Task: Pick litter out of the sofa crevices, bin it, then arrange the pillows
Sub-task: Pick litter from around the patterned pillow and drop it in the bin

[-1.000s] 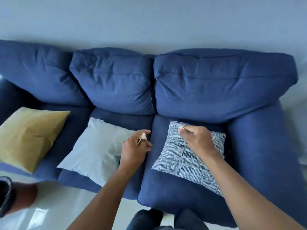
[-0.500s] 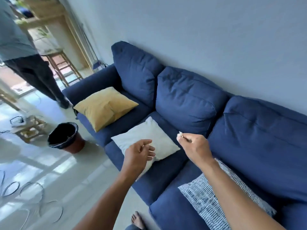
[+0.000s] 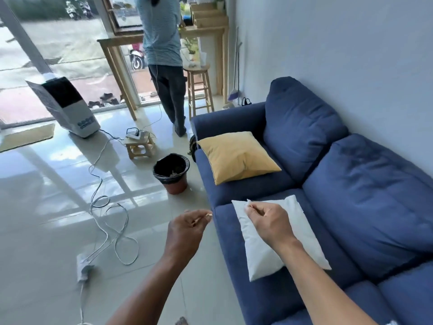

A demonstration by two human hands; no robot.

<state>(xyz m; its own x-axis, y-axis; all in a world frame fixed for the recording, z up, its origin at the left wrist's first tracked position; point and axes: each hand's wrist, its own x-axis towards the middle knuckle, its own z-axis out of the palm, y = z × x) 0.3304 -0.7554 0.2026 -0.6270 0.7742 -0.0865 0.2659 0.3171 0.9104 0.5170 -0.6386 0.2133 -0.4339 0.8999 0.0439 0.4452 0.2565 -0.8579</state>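
Observation:
My left hand (image 3: pixel 185 227) pinches a small pale scrap of litter (image 3: pixel 208 215) over the floor, just off the front edge of the blue sofa (image 3: pixel 365 198). My right hand (image 3: pixel 269 221) pinches a small white scrap of litter (image 3: pixel 248 202) above the white pillow (image 3: pixel 264 256) on the middle seat. A yellow pillow (image 3: pixel 236 156) lies on the far seat. The bin (image 3: pixel 171 172), a brown pot with a black liner, stands on the floor beside the sofa's far end, well ahead of both hands.
White cables (image 3: pixel 110 219) and a power strip (image 3: pixel 82 266) trail over the tiled floor on the left. A small wooden stool (image 3: pixel 139 146), an air cooler (image 3: pixel 68 106), a tall stool (image 3: pixel 199 90) and a standing person (image 3: pixel 164 62) are beyond the bin.
The view has swung left from the sofa toward the room, so the bin now lies ahead. Both hands keep their scraps and have moved left along the sofa's front.

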